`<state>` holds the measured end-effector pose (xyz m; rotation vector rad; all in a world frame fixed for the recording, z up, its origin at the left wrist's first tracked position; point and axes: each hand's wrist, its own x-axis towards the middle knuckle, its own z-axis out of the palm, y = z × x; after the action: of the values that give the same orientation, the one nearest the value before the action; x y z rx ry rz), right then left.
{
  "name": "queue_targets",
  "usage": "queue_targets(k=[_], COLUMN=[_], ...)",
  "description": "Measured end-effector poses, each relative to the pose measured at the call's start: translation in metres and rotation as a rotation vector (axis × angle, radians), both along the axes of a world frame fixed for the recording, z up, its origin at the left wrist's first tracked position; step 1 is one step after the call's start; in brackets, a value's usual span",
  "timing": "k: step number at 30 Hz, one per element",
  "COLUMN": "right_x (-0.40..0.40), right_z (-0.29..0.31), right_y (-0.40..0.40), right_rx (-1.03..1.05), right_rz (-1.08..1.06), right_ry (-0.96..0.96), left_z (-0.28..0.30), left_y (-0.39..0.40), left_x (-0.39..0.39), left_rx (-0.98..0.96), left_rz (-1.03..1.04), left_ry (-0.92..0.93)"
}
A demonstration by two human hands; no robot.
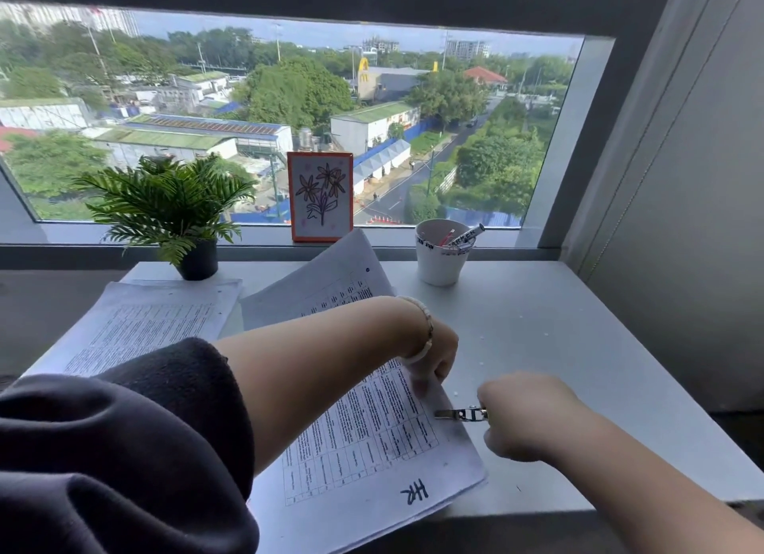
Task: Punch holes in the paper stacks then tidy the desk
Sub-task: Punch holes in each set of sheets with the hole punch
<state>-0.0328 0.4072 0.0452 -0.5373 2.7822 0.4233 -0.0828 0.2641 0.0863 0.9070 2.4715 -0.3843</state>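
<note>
Near the front edge of the desk (537, 326), at roughly five o'clock in the head view, the right hand (525, 415) curls tight around the handles of a small metal hole punch (463, 413), whose jaws point toward nine o'clock and bite over the right margin of the near paper stack (372, 450). That stack, marked "HR" at its near corner, runs its long axis from about seven o'clock up toward one o'clock, with its far end lifted off the desk and curling toward the window (289, 119). The left hand (434, 361), with a pale bracelet (423, 330) at the wrist, crosses over the page and grips the same right edge just beyond the punch, at about eleven o'clock from it, fingers curled on the sheets. So the margin lies directly at nine o'clock from the right hand's grip, and that hand is the nearer one; the next hole probably calls for sliding the punch along this edge, parallel to the stack's long axis. Counted: two paper stacks, the second paper stack (157, 322) lying flat at ten o'clock; one punch; one potted plant (173, 206); one framed flower drawing (320, 196); one white cup (440, 260) holding markers, their number unclear. Small white specks, likely punched chads, dot the desk near the punch.
</note>
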Motion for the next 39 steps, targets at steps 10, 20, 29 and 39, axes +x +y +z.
queue_targets(k=[10, 20, 29, 39], right_x=[-0.003, 0.010, 0.013, 0.019], right_z=[-0.014, -0.022, -0.010, 0.031], right_y=[0.006, 0.012, 0.011, 0.014], right_rx=[-0.037, -0.088, -0.095, -0.127], right_rz=[-0.024, -0.027, -0.055, -0.184], right_ry=[-0.066, 0.070, 0.080, -0.128], left_z=[-0.002, 0.000, -0.009, -0.014], left_y=[0.000, 0.012, 0.012, 0.014], left_x=[0.000, 0.006, 0.011, 0.019], left_rx=[0.007, -0.075, -0.022, -0.127], left_rz=[0.006, -0.036, -0.053, -0.051], left_ry=[0.017, 0.041, 0.023, 0.070])
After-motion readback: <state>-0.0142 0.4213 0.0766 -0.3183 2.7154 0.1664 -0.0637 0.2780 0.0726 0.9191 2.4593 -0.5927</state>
